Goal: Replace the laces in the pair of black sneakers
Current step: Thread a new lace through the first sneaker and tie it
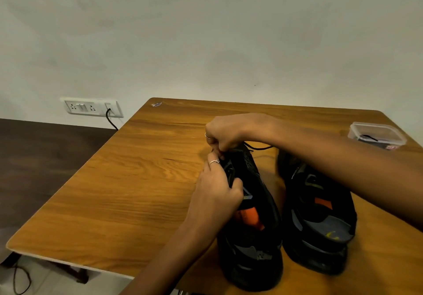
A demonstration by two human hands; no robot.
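Both hands are busy at the front of the left sneaker (249, 214); the left hand (217, 189) grips the eyelet edge, the right hand (223, 134) pinches the black lace (258, 147), whose loose end trails off behind it; the right sneaker (318, 212) stands just beside on the wooden counter (128, 180); a clear plastic box (376, 135) sits by the far right edge, well apart.

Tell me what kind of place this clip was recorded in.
Probably a room in a home or a small office: a wood-grain table pushed against a plain painted wall, with a wall switch-and-socket panel that has a cable plugged in, and dark flooring beside it.
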